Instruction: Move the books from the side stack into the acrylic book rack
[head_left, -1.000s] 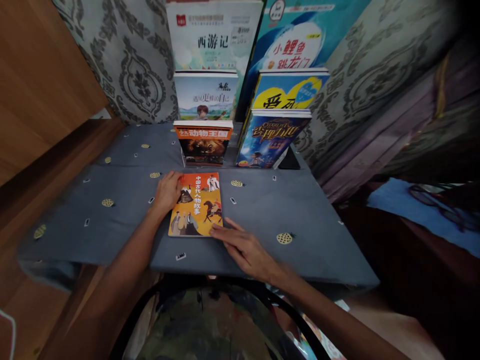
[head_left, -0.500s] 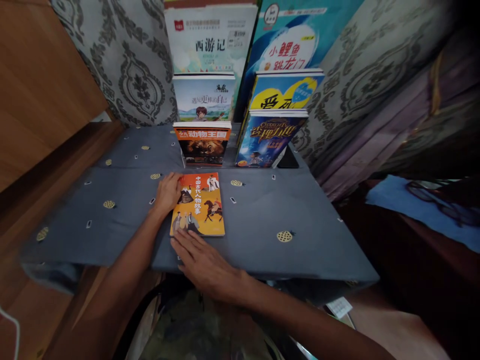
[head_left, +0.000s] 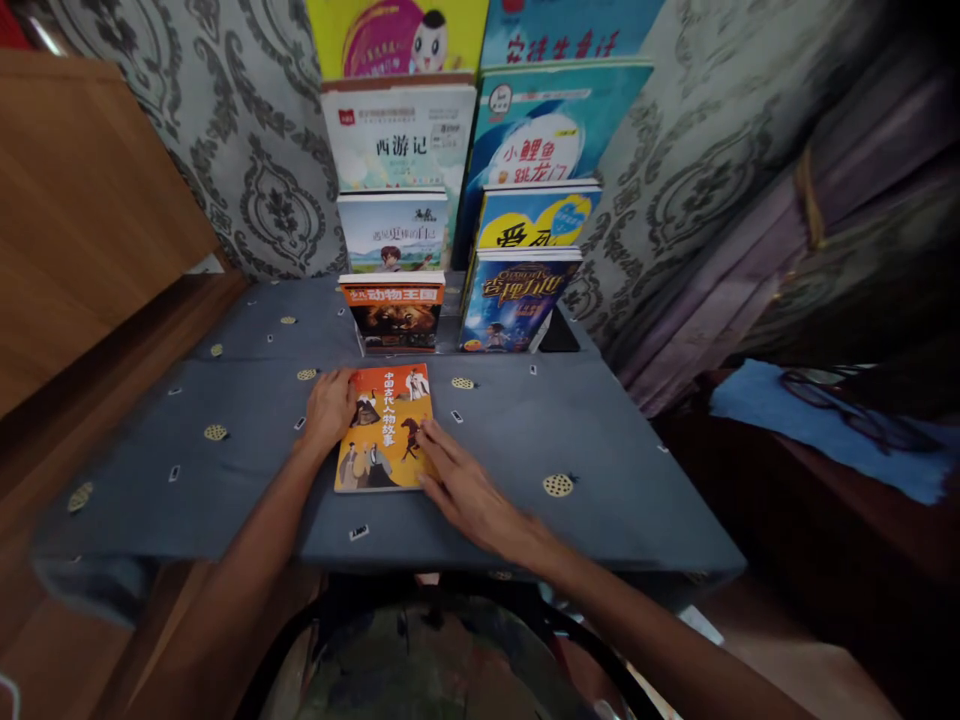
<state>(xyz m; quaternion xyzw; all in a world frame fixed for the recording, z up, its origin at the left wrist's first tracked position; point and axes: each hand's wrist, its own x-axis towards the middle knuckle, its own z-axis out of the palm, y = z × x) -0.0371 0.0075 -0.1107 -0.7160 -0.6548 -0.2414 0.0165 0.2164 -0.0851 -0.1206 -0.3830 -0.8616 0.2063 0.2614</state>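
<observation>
An orange and yellow book (head_left: 386, 425) with white Chinese characters, robed figures and a horse on its cover lies flat on the cloth-covered table. My left hand (head_left: 328, 408) rests at its upper left edge, fingertips touching the cover. At the right edge, my right hand (head_left: 469, 490) lies with its fingers stretched out, the tips over the cover beside the horse. Neither hand is wrapped round the book. Just behind it stand an animal book with a lion (head_left: 396, 318) and a dark blue book (head_left: 514, 305).
Two columns of upright books rise at the back, among them a white one (head_left: 401, 140) and a teal one (head_left: 547, 120). A dark flat object (head_left: 561, 335) lies beside the rack. Patterned curtains hang behind. Glasses (head_left: 832, 400) rest on a blue cloth (head_left: 757, 410) at right.
My right hand has moved from the book's lower left corner to its right edge. My left hand stays at the left edge. The view has tilted up, showing more books at the back.
</observation>
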